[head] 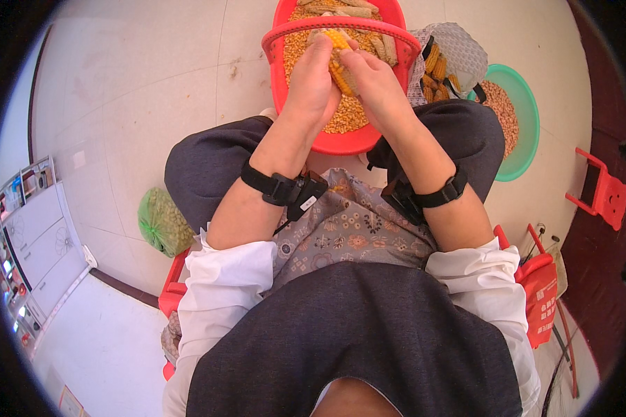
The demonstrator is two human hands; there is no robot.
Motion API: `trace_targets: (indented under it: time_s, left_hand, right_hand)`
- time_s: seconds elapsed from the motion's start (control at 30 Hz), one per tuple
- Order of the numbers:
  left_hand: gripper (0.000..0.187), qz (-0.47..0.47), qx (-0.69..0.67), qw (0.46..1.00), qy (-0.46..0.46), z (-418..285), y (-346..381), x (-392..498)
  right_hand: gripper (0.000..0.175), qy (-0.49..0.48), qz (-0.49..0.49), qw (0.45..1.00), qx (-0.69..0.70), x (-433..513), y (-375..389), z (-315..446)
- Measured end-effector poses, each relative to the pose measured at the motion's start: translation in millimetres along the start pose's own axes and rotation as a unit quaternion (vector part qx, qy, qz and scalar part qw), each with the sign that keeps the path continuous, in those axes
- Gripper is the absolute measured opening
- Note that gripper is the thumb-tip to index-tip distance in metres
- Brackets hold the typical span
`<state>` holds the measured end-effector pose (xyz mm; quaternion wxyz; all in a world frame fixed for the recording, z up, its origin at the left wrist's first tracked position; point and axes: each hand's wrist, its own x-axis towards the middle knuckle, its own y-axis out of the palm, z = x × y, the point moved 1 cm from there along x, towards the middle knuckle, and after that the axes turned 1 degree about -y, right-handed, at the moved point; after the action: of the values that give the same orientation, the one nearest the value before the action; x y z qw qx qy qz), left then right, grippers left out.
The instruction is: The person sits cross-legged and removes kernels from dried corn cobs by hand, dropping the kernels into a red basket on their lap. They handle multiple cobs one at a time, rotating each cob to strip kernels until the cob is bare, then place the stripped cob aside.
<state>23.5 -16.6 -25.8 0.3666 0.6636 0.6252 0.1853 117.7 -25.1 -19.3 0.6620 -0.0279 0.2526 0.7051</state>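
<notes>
Both hands grip one partly shelled ear of yellow corn (342, 73), held slantwise over a red plastic basket (344, 143). My left hand (313, 78) wraps its left side, with the thumb near the upper end. On the right side my right hand (376, 86) presses its thumb and fingers against the kernels. Loose corn kernels (347, 117) fill much of the basket's bottom, and bare cobs (339, 9) lie at its far end and right side. The basket's arched handle (339, 22) stands up just beyond my hands.
Right of the basket a patterned bag (464, 49) holds unshelled ears of corn (438, 68). Beside it, a green basin (527, 135) contains pinkish-brown nuts or beans. A tied green bag (161, 221) lies at left. Farther right is a small red chair (613, 200); a white cabinet (44, 245) stands far left.
</notes>
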Motion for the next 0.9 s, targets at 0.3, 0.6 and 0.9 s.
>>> trace_targets:
  time_s: [0.3,0.6,0.9]
  left_hand:
    - [0.028,0.004,-0.020,1.000,-0.007,0.7,-3.5,3.2]
    - [0.030,-0.016,-0.022,1.000,-0.008,2.4,-0.8,1.3]
    - [0.032,-0.020,-0.045,0.999,-0.021,-1.7,2.0,1.1]
  right_hand:
    - [0.042,-0.021,-0.005,0.999,0.041,0.9,-0.8,-7.1]
    - [0.040,-0.034,-0.003,0.999,0.003,-0.6,1.5,-2.3]
    - [0.041,-0.019,0.000,0.996,0.086,1.8,1.7,-4.4]
